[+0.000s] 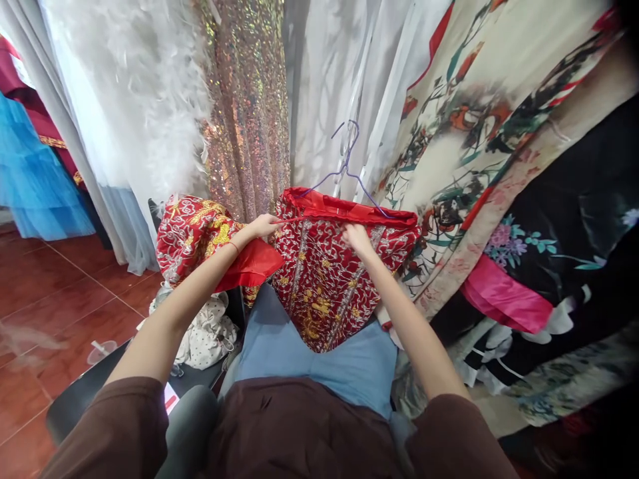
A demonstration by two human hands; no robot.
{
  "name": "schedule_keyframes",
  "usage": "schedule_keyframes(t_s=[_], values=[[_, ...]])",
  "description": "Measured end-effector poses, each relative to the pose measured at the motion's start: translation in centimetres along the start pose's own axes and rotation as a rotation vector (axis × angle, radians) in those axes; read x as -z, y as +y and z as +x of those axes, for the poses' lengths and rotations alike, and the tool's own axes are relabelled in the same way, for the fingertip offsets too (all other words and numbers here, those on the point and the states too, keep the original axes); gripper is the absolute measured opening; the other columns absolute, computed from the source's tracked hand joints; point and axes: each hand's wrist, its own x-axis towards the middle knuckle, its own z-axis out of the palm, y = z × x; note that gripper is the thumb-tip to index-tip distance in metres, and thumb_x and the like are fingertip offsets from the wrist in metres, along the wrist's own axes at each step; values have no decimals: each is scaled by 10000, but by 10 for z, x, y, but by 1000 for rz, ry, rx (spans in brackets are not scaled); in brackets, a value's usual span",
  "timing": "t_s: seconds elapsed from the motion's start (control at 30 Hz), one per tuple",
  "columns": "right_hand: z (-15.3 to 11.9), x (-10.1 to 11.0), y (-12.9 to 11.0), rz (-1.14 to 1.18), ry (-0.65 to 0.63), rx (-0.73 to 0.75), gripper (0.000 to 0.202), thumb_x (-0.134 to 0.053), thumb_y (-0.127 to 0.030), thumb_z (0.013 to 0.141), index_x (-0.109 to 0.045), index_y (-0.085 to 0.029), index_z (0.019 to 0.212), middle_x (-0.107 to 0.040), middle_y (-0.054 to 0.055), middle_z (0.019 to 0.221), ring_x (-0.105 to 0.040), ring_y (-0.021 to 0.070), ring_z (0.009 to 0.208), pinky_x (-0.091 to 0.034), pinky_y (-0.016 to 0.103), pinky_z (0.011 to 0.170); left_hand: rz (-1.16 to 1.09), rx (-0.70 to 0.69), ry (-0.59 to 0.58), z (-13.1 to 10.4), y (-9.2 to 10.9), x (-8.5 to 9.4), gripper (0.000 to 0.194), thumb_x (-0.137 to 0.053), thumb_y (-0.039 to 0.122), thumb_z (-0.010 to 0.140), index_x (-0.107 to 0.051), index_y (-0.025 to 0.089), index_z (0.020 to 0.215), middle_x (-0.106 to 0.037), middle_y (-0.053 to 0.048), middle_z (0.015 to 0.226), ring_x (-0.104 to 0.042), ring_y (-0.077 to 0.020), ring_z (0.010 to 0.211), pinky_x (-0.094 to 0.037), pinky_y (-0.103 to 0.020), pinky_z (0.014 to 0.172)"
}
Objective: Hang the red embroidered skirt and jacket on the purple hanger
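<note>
Nearest: one seated person in a brown top (pixel 299 426); across the lap, a blue cloth (pixel 319 372). Over the cloth, one red brocade garment (pixel 324 286), silver-patterned with gold motifs, its broad end upward and lower edge tapering towards the lap. Along its top, a plain red band (pixel 369 211).

Left hand (pixel 267 225): fingers pinched on the garment's top edge, at its left end; thin red cord about the wrist. Right hand (pixel 354 236): curled tight on the front, just below the band.

Beside the left forearm: a second red brocade piece (pixel 184 233), more heavily gold, bunched, with plain red lining (pixel 254 263) showing. Below it, a white spotted cloth (pixel 214 332), crumpled, on a black surface (pixel 80 399).

Just beyond the hands: one purple wire hanger (pixel 345 166), hook upward, arms reaching down to the band.

Farther: sequinned fabric (pixel 249 100), white feathers (pixel 150 100), and, to my right, a cream floral garment (pixel 449 120), hanging. At far left, blue tulle (pixel 34 173) above red floor tiles (pixel 30 279).
</note>
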Motion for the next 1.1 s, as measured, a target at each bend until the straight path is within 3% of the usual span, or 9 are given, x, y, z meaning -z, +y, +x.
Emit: schedule_keyframes(t_s=[0.17, 0.27, 0.37, 0.47, 0.6, 0.67, 0.73, 0.9, 1.1], values=[[-22, 50, 26, -164, 60, -8, 252, -400, -234, 885, -466, -242, 642, -562, 24, 596, -558, 188, 649, -467, 299, 704, 302, 266, 287, 14, 11, 8, 245, -515, 176, 869, -711, 91, 989, -700, -202, 947, -675, -287, 955, -463, -321, 829], [-27, 49, 23, -157, -161, -62, 194, -452, -240, 891, -566, -208, 737, -630, 22, 651, -600, 173, 639, -484, 291, 695, 309, 200, 233, 22, 23, 12, 197, -622, 231, 804, -707, 110, 934, -704, -180, 950, -663, -317, 1018, -460, -340, 881], [-19, 24, 8, -79, -363, -22, 218, -642, -277, 842, -618, -166, 1028, -728, 62, 918, -669, 160, 765, -520, 291, 767, 91, -14, 76, 34, 38, 7, 168, -703, 234, 708, -677, 143, 847, -679, -78, 829, -636, -235, 857, -445, -290, 801], [3, -16, -12, -27, -321, 48, 448, -714, -321, 823, -557, -154, 1208, -717, 120, 1102, -685, 183, 910, -534, 333, 856, -117, -96, 83, 44, 51, -3, 88, -666, 183, 701, -620, 140, 762, -606, -16, 715, -530, -157, 690, -406, -270, 697], [37, -68, -40, 135, -182, 109, 250, -634, -272, 865, -588, -154, 1080, -712, 99, 1086, -670, 191, 978, -513, 343, 932, -233, -122, 145, 45, 59, -8, 73, -533, 127, 784, -561, 153, 722, -585, -10, 696, -491, -142, 665, -406, -271, 686], [48, -85, -52, 252, -153, 87, 86, -564, -249, 892, -589, -174, 926, -702, 53, 967, -656, 175, 911, -520, 316, 883, -198, -175, 163, 40, 58, -4, 150, -469, 135, 855, -547, 162, 730, -609, -26, 742, -510, -152, 701, -420, -279, 723], [53, -92, -60, 364, -141, 22, 136, -501, -246, 923, -552, -193, 810, -644, 7, 802, -615, 148, 771, -519, 278, 775, -129, -219, 186, 34, 56, 2, 222, -425, 173, 922, -536, 171, 729, -611, -31, 757, -514, -156, 716, -421, -287, 753], [51, -75, -63, 452, -90, -103, 246, -385, -225, 974, -518, -201, 768, -499, -43, 642, -449, 96, 542, -416, 208, 567, -92, -347, 206, 29, 57, 10, 252, -455, 254, 956, -576, 161, 755, -598, -10, 742, -498, -142, 701, -405, -272, 771], [45, -40, -61, 369, -186, -61, 166, -524, -234, 915, -617, -159, 800, -631, 1, 727, -530, 85, 578, -416, 195, 567, -184, -360, 164, 37, 72, -8, 285, -428, 263, 928, -556, 167, 693, -603, -7, 711, -515, -144, 686, -416, -262, 741]])
